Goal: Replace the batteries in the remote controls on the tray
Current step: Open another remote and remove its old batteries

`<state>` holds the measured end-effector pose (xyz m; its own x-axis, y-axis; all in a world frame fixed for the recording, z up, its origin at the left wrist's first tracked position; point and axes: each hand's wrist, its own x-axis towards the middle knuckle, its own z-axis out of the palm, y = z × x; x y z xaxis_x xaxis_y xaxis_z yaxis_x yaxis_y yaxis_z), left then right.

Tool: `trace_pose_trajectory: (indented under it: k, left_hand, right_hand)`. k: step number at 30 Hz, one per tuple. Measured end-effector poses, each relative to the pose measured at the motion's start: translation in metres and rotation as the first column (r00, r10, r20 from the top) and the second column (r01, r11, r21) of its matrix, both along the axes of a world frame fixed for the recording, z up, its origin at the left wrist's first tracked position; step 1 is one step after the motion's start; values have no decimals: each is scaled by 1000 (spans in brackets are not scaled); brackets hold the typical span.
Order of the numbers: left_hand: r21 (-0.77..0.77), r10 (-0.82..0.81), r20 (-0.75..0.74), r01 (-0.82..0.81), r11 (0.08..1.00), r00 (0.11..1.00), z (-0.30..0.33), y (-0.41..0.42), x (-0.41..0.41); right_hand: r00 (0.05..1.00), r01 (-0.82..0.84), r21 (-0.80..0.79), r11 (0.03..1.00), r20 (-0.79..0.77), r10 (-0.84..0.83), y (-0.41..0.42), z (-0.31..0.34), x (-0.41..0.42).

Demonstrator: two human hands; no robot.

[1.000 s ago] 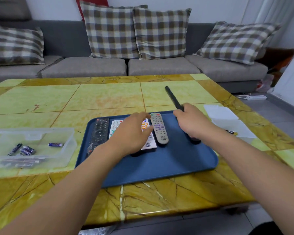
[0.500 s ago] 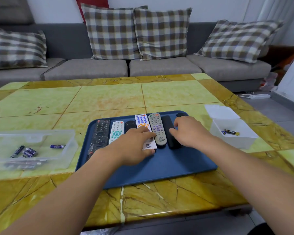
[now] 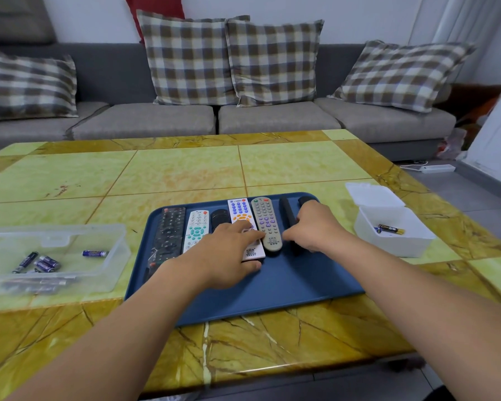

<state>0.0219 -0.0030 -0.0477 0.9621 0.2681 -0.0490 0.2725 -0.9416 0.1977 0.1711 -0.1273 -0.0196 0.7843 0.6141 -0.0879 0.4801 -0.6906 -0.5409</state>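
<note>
On the blue tray (image 3: 287,290) the remotes lie in a row. Left of it is a clear box (image 3: 78,273) of batteries (image 3: 94,253); right, a white tub (image 3: 399,244). Remote labels are too small to read. The left hand (image 3: 226,256) rests flat across the white remote (image 3: 245,224), fingers relaxed; the right hand (image 3: 315,227) seems to grip the black remote (image 3: 287,212).

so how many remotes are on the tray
7, in a row on the blue tray: black, white-teal, short black, white-blue, grey, slim black, and a black one mostly hidden by the right hand. Hands may hide more.
</note>
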Motion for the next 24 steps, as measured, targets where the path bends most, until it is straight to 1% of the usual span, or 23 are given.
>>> trace_pose_trajectory:
  k: [2,4,6,8,12,15,18,22,24]
  left_hand:
    - [-2,1,-4,-1,1000,1000,0,0,-1]
    - [-4,1,-7,-1,1000,1000,1,0,-1]
    - [-9,2,-11,-2,1000,1000,2,-1,-2]
    - [-8,1,-9,-1,1000,1000,3,-1,-1]
    - [-5,6,-14,-6,1000,1000,4,-2,-1]
    - [-10,4,-13,-4,1000,1000,3,-1,-1]
    - [-6,4,-13,-4,1000,1000,4,-1,-2]
    - [-10,3,-22,-3,1000,1000,4,-2,-2]
    - [-15,3,-23,-3,1000,1000,4,-3,-2]
  right_hand:
    - [986,4,-43,999,168,4,-2,0,2]
    - [964,-10,-112,994,261,39,-4,-1,1]
    - [948,-50,-216,975,298,115,-2,-8,-1]
    - [937,-92,-299,950,297,184,2,-15,-2]
    - [945,-121,-346,930,246,214,7,-16,-3]
    - [955,-121,-316,941,223,197,4,-14,-2]
    - [966,-69,-247,967,227,127,4,-13,0]
    - [987,-16,-152,988,157,40,3,-14,1]
    - [988,5,-105,995,154,12,3,-12,-1]
